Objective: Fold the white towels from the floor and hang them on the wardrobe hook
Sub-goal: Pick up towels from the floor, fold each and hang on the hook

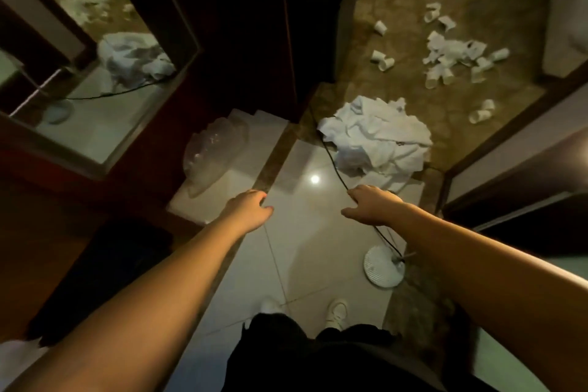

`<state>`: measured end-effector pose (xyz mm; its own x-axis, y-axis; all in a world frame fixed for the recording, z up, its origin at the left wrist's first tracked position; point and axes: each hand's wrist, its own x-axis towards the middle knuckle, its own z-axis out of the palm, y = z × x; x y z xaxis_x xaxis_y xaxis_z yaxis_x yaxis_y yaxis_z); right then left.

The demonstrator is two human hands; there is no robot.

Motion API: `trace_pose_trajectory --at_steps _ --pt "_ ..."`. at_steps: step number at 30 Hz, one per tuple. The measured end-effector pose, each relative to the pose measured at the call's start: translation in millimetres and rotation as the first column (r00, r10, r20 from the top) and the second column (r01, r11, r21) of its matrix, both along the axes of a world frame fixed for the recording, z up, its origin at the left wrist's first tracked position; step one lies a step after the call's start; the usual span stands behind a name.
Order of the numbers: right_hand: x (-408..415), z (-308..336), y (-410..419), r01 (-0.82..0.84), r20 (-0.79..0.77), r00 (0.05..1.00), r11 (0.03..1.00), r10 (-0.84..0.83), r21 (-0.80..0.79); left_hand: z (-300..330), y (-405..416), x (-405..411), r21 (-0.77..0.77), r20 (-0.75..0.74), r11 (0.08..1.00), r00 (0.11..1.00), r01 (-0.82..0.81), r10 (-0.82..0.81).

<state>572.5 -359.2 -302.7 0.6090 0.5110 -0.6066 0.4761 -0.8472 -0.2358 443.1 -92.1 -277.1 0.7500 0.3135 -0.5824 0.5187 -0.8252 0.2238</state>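
Note:
A crumpled heap of white towels [377, 137] lies on the floor ahead and to the right, where the pale tiles meet the brown carpet. My right hand [369, 208] reaches forward just short of the heap, fingers loose and holding nothing. My left hand [249, 208] is stretched out over the tiles to the left, fingers relaxed and empty. The dark wooden wardrobe [248, 25] stands straight ahead with a mirror [92, 73] on its left side that reflects the towel heap. No hook shows in this view.
A black cable [337, 173] runs past the towels to a white round fan base [383, 266]. A clear plastic bag [213, 153] lies by the wardrobe's foot. Several paper cups [451, 57] litter the carpet. A dark door [515, 175] is at the right. My white shoes [335, 312] stand on the tiles.

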Motion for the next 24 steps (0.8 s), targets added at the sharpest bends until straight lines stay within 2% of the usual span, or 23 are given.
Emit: trace_pose_trajectory --at_steps 5,10,24 --pt "50.1 -31.0 -29.2 0.164 -0.056 0.984 0.984 -0.168 -0.071 -36.7 -6.7 74.3 -0.044 -0.082 0.999 0.996 0.019 -0.023" --pt "107.6 -61.8 -40.0 0.298 -0.093 0.946 0.947 -0.31 -0.122 -77.8 0.4 160.8 -0.072 -0.12 0.99 0.984 0.124 -0.132" --pt "294.9 -153.7 17.7 0.618 -0.231 0.734 0.769 -0.638 -0.162 -167.3 53.4 421.3 -0.181 -0.207 0.929 0.911 0.324 -0.358"
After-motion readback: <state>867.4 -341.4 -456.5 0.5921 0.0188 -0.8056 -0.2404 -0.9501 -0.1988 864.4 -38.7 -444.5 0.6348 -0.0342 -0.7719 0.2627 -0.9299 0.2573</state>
